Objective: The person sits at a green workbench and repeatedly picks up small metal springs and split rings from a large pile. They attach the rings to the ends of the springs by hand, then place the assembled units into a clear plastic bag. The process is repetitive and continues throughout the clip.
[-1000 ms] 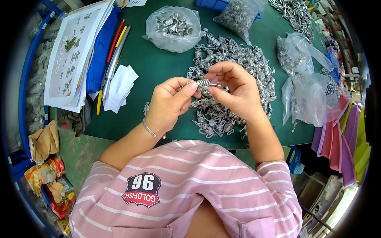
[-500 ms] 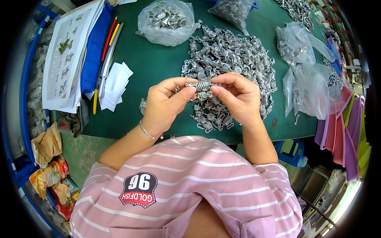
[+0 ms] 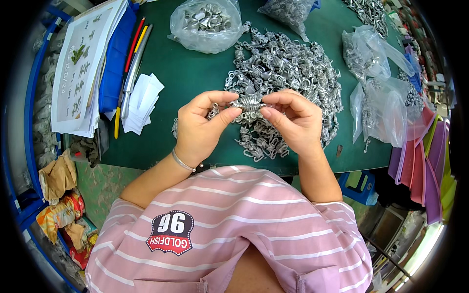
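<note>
Between my two hands I hold a small silver-grey ribbed metal piece point(image 3: 249, 103), level above the table. My left hand point(image 3: 201, 122) pinches its left end between thumb and fingers, and a few metal rings show by that palm. At the other end, my right hand point(image 3: 295, 119) grips it with thumb and forefinger. Right behind and under the piece spreads a large heap of similar grey metal pieces point(image 3: 293, 63), some ribbed and some ring-shaped. What the curled fingers may hold besides is hidden.
A clear bag of curved metal bits point(image 3: 205, 41) sits at the far left of the heap. White paper slips point(image 3: 140, 105), a red pencil point(image 3: 135, 44) and a metal rod tool point(image 3: 129, 88) lie left, beside a blue tray point(image 3: 117, 58). Plastic bags point(image 3: 386, 107) lie right.
The ribbed piece has turned a little between my fingers, so its ribs now show more broadly. Both hands keep their pinch at nearly the same place.
</note>
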Motion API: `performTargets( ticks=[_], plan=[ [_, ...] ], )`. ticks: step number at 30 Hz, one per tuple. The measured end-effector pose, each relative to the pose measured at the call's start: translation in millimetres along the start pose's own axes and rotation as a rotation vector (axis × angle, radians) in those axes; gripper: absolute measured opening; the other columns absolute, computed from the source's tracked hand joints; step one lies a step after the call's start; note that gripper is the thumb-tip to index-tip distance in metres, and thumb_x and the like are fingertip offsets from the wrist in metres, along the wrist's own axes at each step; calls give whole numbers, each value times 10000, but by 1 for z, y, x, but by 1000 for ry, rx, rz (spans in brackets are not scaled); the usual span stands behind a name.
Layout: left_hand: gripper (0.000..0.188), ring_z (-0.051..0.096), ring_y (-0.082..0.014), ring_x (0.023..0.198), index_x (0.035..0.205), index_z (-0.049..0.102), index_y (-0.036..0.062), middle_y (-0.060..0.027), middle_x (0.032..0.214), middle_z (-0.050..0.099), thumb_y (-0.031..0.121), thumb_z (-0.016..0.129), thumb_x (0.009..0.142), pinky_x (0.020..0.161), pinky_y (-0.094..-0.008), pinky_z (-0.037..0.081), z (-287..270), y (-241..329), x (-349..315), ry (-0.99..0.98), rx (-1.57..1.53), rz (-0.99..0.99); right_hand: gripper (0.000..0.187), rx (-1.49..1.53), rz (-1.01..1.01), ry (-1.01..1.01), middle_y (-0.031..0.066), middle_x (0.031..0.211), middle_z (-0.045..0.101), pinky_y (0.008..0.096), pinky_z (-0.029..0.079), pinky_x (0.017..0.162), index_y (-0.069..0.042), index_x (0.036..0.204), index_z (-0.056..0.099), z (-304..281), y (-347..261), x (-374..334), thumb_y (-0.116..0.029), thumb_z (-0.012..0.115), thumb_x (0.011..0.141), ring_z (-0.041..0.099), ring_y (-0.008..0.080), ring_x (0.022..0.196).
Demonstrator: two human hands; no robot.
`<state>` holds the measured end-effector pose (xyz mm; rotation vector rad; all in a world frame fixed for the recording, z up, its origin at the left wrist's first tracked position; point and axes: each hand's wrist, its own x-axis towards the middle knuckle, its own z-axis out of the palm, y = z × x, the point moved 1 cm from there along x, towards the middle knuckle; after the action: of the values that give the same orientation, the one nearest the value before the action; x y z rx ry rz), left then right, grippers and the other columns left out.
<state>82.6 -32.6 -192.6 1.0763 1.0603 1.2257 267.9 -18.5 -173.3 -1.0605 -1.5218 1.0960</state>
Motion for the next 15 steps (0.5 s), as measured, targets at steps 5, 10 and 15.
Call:
performTargets(
  ticks=[5,10,15],
  plan=[
    [201,495,-28,692,957,639,-4,2,836,620,-4,704,767,604,-158,407,-2,-1,0,2,55,46,180,-31,-2,-3,64,817,633,213,490,639,-6,912,667,-1,0,-1,-18,722,741,599,108,713],
    [197,527,-52,730,943,630,-3,-32,875,630,-30,697,760,640,-175,430,-1,0,0,-7,79,100,177,-23,-11,-15,64,816,631,210,487,636,-5,916,667,-1,0,1,-17,717,746,598,107,712],
    [194,588,-116,825,914,611,-10,-106,944,631,-88,670,747,715,-215,479,-1,1,3,-37,94,203,170,4,-3,-10,68,821,627,210,487,636,4,916,663,0,2,0,-7,708,753,595,105,718]
  ],
)
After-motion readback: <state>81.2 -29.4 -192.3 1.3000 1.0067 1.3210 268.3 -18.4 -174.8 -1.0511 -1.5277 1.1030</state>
